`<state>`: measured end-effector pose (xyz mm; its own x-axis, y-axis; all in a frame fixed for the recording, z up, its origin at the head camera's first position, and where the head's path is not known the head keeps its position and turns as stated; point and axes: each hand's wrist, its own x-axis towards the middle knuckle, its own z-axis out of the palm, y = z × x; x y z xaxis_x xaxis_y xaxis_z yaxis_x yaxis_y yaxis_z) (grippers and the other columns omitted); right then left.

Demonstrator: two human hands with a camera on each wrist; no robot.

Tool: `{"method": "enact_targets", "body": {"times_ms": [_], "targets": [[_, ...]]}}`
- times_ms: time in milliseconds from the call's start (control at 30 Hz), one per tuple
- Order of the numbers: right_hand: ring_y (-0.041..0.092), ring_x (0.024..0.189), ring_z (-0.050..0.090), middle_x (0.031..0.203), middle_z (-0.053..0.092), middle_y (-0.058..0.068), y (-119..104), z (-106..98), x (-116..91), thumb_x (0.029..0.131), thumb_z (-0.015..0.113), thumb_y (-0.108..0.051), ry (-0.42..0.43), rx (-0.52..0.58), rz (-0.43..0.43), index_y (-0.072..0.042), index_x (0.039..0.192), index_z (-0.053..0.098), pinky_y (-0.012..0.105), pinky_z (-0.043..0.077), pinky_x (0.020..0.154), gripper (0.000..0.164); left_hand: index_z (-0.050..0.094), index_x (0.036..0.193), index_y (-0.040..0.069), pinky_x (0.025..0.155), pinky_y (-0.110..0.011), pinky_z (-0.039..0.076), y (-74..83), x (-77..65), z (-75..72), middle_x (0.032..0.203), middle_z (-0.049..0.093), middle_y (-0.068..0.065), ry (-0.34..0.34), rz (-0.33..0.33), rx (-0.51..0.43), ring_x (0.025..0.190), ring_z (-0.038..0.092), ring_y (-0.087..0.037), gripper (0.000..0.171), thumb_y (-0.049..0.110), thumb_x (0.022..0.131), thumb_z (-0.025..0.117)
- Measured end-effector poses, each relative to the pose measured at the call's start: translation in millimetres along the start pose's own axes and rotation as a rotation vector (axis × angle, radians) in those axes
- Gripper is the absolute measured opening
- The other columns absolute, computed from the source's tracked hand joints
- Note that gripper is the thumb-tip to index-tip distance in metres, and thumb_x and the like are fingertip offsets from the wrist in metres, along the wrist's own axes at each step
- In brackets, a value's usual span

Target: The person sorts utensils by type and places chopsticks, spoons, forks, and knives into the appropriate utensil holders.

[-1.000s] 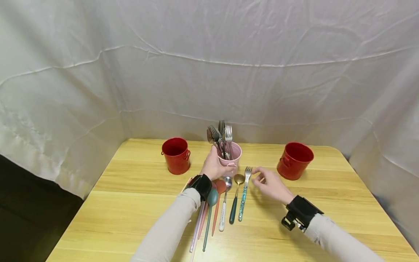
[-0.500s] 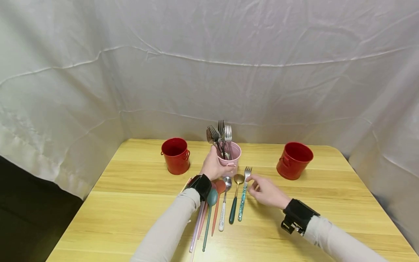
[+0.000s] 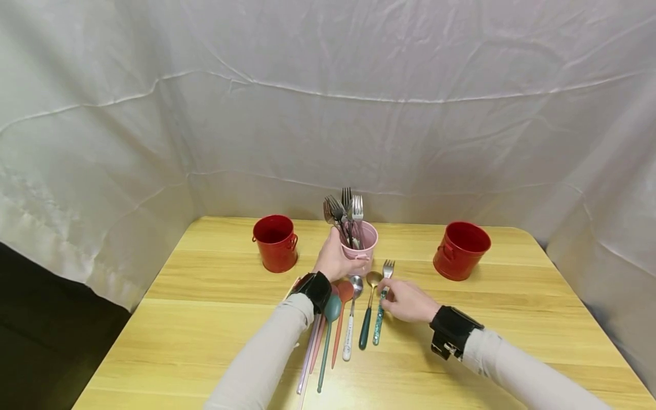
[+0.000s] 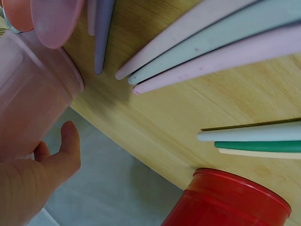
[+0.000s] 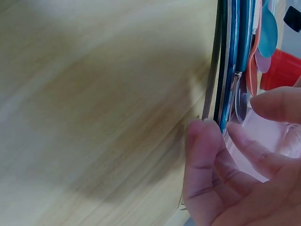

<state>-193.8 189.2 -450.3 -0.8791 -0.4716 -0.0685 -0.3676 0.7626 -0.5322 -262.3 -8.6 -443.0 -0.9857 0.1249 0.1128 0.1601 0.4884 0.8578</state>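
My left hand [image 3: 335, 259] holds the side of a pink bucket [image 3: 368, 236] that has several forks [image 3: 347, 208] standing tines up in it. In the left wrist view the thumb and fingers lie along the bucket's wall [image 4: 28, 94]. A fork [image 3: 379, 324] with a turquoise speckled handle lies on the table in front of the bucket. My right hand [image 3: 407, 302] pinches it near the neck, its fingertips on both sides of the handle in the right wrist view. Just left of that fork lie a gold spoon [image 3: 365, 327] with a dark green handle and a white-handled spoon [image 3: 348, 339].
One red bucket [image 3: 277, 250] stands at the back left of the wooden table [image 3: 195, 330], another red bucket [image 3: 458, 259] at the back right. An orange spoon [image 3: 338, 341], a teal spoon [image 3: 325, 359] and several chopsticks [image 3: 307, 364] lie by the left forearm. A pale curtain hangs behind.
My right hand has come left and a little toward me, from beside the tines to the fork's neck, and closed its fingers there. The left hand has stayed on the pink bucket.
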Motion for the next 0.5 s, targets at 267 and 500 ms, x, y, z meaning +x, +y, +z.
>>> {"method": "enact_targets", "body": {"times_ms": [267, 500], "targets": [[0.013, 0.059, 0.047, 0.066, 0.052, -0.002, 1, 2, 10, 0.084, 0.062, -0.011, -0.035, -0.012, 0.031, -0.007, 0.103, 0.061, 0.029, 0.038, 0.054, 0.019, 0.033, 0.132, 0.013, 0.103, -0.038, 0.040, -0.4, 0.4, -0.2, 0.128, 0.052, -0.008, -0.002, -0.012, 0.004, 0.116, 0.052, -0.021, 0.092, 0.026, 0.061, 0.089], [0.014, 0.058, 0.046, 0.065, 0.051, -0.001, 5, 2, 17, 0.083, 0.063, -0.009, -0.033, 0.033, 0.079, -0.009, 0.093, 0.060, 0.029, 0.037, 0.053, 0.010, 0.032, 0.132, 0.014, 0.103, -0.037, 0.039, -1.1, 1.2, 0.4, 0.128, 0.052, -0.007, -0.012, -0.030, 0.004, 0.117, 0.051, -0.021, 0.092, 0.026, 0.061, 0.089]]}}
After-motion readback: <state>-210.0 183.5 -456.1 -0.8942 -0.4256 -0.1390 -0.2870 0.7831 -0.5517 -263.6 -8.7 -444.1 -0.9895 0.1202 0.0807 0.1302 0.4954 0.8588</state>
